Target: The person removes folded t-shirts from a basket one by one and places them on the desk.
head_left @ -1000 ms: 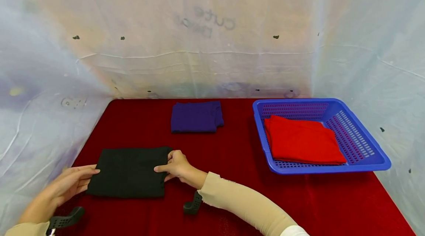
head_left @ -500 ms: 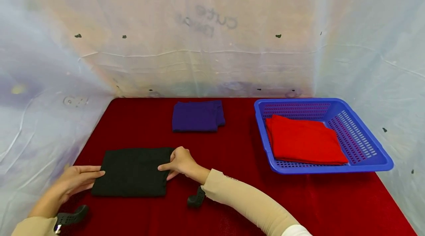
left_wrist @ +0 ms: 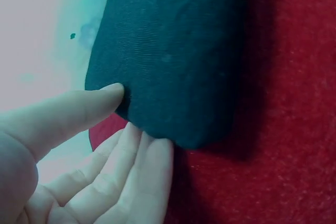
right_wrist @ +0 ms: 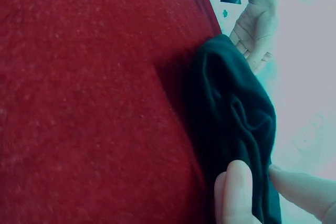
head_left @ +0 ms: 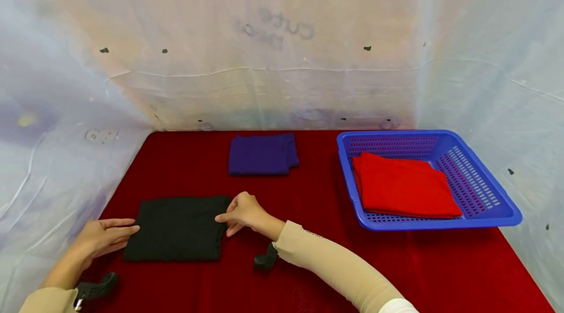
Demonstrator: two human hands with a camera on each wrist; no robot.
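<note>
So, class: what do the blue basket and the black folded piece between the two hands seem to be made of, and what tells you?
Blue basket: looks like moulded plastic, smooth with a slight sheen; rows of even slots pierce its walls.
Black folded piece: seems a soft knit or woven fabric, matt; the left wrist view shows a fine weave and a rounded fold, and it puckers where the right hand pinches it. The exact fibre cannot be told.
</note>
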